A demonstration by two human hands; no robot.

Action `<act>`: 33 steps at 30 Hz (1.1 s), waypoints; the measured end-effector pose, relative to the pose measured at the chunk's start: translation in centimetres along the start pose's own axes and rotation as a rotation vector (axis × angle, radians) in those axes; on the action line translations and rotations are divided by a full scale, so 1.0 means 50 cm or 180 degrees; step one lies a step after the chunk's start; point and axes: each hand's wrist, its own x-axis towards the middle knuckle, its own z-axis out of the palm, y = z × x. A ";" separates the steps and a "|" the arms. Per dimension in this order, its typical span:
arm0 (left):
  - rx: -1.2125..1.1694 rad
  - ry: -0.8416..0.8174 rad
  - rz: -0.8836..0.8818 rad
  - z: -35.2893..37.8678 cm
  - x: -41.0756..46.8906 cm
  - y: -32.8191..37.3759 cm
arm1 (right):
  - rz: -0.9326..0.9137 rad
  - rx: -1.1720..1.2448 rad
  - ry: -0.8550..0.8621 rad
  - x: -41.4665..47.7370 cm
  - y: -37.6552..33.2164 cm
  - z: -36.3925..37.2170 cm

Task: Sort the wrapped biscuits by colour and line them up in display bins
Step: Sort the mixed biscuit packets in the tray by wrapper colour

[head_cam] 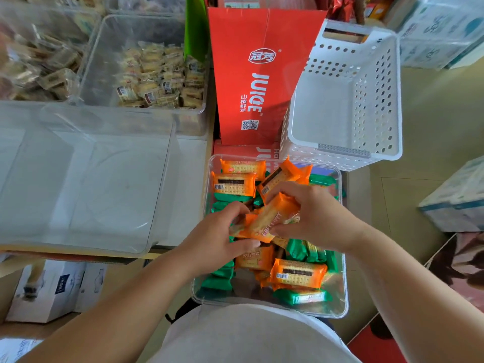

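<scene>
shop floor: both hands, left hand [222,231] and right hand [311,213], pinch orange packs [267,218] over the mixed tray [343,258]; the loose bundle may spill.

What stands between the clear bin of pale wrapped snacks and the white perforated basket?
A red JUICE carton stands between the snack bin and the basket, seen in the head view.

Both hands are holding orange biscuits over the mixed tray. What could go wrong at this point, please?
1. The left hand and right hand grip more than one of the orange packets together; one may slip back among the green packets.
2. A green packet could ride along unseen into the empty clear bin, mixing colours.
3. A tight squeeze might crack the biscuits.
</scene>
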 end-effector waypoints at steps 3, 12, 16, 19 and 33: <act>-0.0596 0.0347 -0.0060 -0.012 -0.014 0.007 | 0.0249 0.0468 0.0285 0.009 -0.008 0.013; 0.0670 0.0793 -0.0441 -0.031 -0.046 -0.033 | 0.0796 0.0053 -0.1032 0.103 -0.002 0.148; 0.1468 0.0664 0.0081 -0.020 -0.045 -0.045 | 0.0564 -0.0158 -0.0830 0.122 -0.003 0.198; 0.1493 0.0491 0.0122 -0.013 -0.044 -0.055 | 0.0592 -0.0249 -0.0709 0.112 0.013 0.194; 0.2439 0.0875 0.0139 -0.019 -0.048 -0.090 | 0.1007 0.0659 0.0200 0.102 0.035 0.176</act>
